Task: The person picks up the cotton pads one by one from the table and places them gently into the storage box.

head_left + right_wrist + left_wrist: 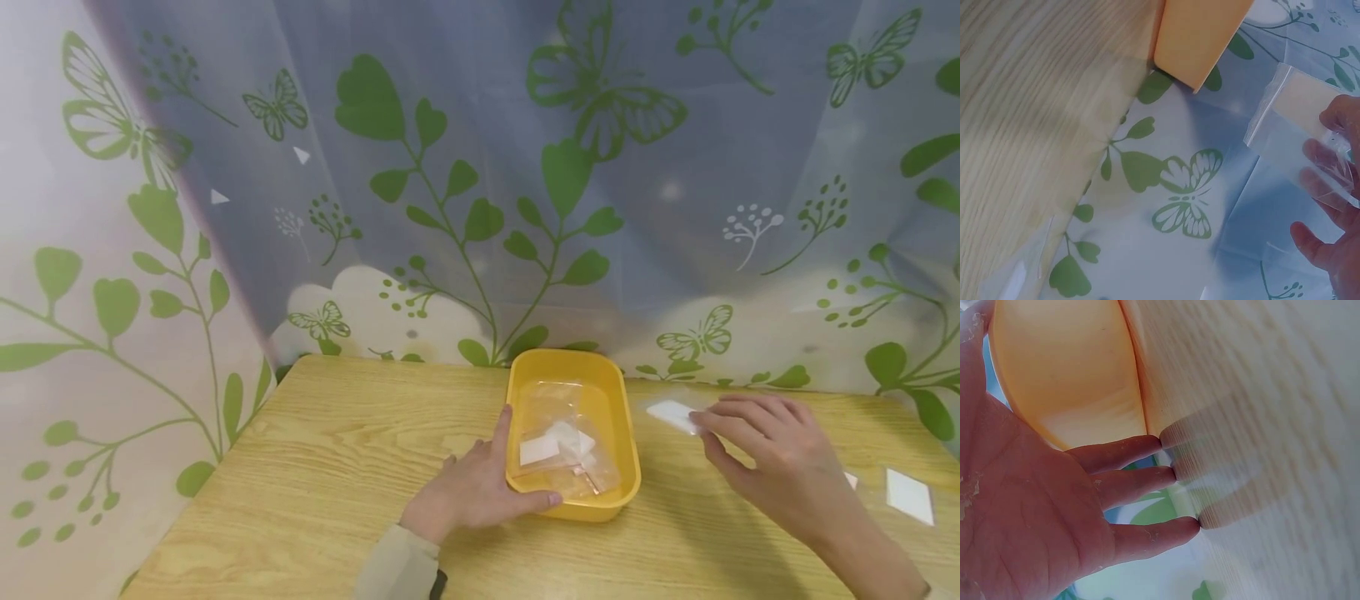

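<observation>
A yellow plastic container [632, 467] stands near the back of the wooden table, with several clear bags and white pieces [540, 450] lying inside it. My left hand [468, 496] rests against its near left corner, thumb on the front rim and index finger along the left side. In the left wrist view the other fingers [1141, 540] stretch straight out, tips at the tabletop. To the right of the container, my right hand [780, 458] pinches a small clear zip bag [1279, 115] between thumb and fingers. A white piece shows through the bag's plastic.
On the table at the right lies a white rectangular piece [910, 497], and a white corner [851, 481] peeks out beside my right wrist. Another clear bag [1013, 272] shows low in the right wrist view. A curtain [465, 167] with leaves and butterflies hangs behind the table's back edge.
</observation>
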Tool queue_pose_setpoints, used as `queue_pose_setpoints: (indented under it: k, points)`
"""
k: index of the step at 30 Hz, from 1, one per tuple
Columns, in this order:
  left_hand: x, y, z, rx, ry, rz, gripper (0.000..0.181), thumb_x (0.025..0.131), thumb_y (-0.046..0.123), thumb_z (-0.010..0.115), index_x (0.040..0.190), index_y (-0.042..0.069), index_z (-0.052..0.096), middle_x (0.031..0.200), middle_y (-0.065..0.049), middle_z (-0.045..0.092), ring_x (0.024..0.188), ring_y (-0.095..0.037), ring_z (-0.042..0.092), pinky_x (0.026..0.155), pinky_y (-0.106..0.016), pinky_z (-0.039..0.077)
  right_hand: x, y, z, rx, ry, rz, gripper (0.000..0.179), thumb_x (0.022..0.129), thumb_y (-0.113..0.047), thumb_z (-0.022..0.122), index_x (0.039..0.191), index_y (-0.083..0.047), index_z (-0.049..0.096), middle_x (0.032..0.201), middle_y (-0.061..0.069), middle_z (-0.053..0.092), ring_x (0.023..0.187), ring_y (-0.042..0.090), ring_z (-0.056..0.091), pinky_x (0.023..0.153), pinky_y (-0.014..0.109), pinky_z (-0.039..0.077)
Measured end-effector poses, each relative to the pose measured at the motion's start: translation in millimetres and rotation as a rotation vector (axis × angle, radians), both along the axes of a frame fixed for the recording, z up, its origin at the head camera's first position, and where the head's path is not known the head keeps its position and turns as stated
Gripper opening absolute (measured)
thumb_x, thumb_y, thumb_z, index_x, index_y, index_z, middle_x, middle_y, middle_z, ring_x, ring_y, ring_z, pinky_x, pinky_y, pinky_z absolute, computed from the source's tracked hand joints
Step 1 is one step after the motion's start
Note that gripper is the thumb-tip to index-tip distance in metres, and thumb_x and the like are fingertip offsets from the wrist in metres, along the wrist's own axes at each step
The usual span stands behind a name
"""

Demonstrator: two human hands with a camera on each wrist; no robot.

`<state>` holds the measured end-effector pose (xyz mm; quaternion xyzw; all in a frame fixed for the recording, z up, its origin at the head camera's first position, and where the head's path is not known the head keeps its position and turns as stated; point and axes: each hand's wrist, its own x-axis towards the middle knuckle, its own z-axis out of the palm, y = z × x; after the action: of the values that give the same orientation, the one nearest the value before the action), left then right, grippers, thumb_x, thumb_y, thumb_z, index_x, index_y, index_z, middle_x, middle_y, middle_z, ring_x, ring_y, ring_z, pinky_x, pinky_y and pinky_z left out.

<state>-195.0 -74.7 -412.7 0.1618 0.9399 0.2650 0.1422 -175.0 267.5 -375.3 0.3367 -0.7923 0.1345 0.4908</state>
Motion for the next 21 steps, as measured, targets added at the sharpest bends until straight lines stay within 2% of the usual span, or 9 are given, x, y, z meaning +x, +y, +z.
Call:
queue_pose_setpoints:
  k: [3, 8, 10, 15, 21]
  points:
    - [-0.3, -0.1, -0.4, 0.0, 0.006, -0.001, 0.126, 0.08, 0.082, 0.062, 0.166, 0.022, -0.009, 0.155, -0.023, 0.048, 0.14, -0.044, 0.05, 0.115, -0.073, 0.031, -1.1, -4, 0.2, -0.003, 0.004, 0.014, 0.048, 0.108, -0.04, 0.047, 0.094, -0.009, 0.081, 0.085, 0.004, 0.076, 0.085, 0.029, 0.067, 0.085, 0.038, 0.042]
    - [-0.5, 0.2, -0.8, -0.01, 0.004, 0.003, 0.126, 0.08, 0.083, 0.061, 0.166, 0.022, -0.009, 0.156, -0.024, 0.047, 0.14, -0.044, 0.05, 0.115, -0.073, 0.03, -3.4, -10, -0.2, -0.012, 0.01, 0.041, 0.045, 0.107, -0.038, 0.049, 0.094, -0.009, 0.081, 0.085, 0.004, 0.076, 0.085, 0.029, 0.067, 0.099, 0.025, 0.039]
    - [-0.5, 0.4, -0.6, -0.016, 0.003, 0.005, 0.126, 0.08, 0.083, 0.061, 0.166, 0.022, -0.009, 0.156, -0.025, 0.046, 0.141, -0.044, 0.049, 0.116, -0.073, 0.029, -4.1, -13, 0.0, -0.012, 0.009, 0.042, 0.045, 0.107, -0.038, 0.049, 0.094, -0.01, 0.081, 0.085, 0.004, 0.076, 0.085, 0.03, 0.068, 0.099, 0.027, 0.04]
    - [-0.2, 1.2, -0.2, -0.028, 0.004, 0.009, 0.126, 0.08, 0.084, 0.061, 0.166, 0.022, -0.008, 0.155, -0.026, 0.047, 0.14, -0.043, 0.051, 0.116, -0.072, 0.03, -5.2, -19, 1.1, -0.004, 0.002, 0.029, 0.045, 0.107, -0.038, 0.048, 0.095, -0.01, 0.081, 0.084, 0.003, 0.076, 0.086, 0.03, 0.069, 0.086, 0.042, 0.044]
    - [-0.4, 1.7, -0.5, -0.045, 0.011, 0.01, 0.126, 0.08, 0.084, 0.06, 0.166, 0.021, -0.007, 0.154, -0.026, 0.048, 0.14, -0.042, 0.051, 0.115, -0.072, 0.031, -8.9, -26, 1.2, -0.001, 0.016, 0.045, 0.041, 0.106, -0.034, 0.049, 0.094, -0.01, 0.08, 0.083, 0.003, 0.075, 0.084, 0.03, 0.07, 0.084, 0.043, 0.046]
